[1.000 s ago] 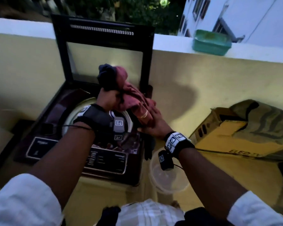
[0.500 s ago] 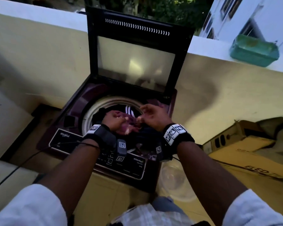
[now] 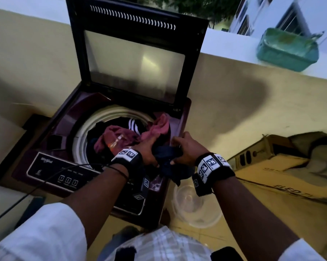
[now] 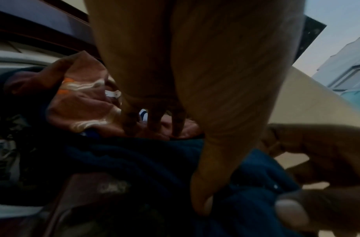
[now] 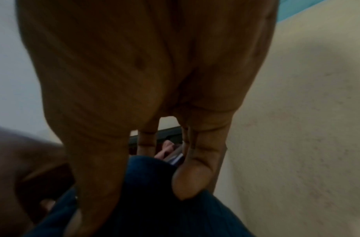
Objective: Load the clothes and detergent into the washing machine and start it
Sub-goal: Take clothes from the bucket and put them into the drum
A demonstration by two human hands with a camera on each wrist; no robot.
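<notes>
Head view. Left hand and right hand both grip a dark blue garment at the front right corner of the washing machine, beside the drum opening. The garment bunches between the two hands and hangs over the machine's front edge. Lid stands open, upright against the parapet wall. Drum holds a pile of clothes: a pink garment on top, a black piece with white stripes behind it, and another pink piece lying over the drum's right rim. Control panel faces the person. On the floor to the right of the machine: a clear plastic tub, then a cardboard box. A green basin sits on the parapet ledge.

Left wrist view. Left hand: thumb pressed onto the dark blue garment, fingers curled down into the cloth where it meets the pink garment. Right hand at the frame's right, closed on the same blue cloth.

Right wrist view. Right hand: thumb and fingers pinch a fold of the dark blue garment. Picture dim and blurred.
</notes>
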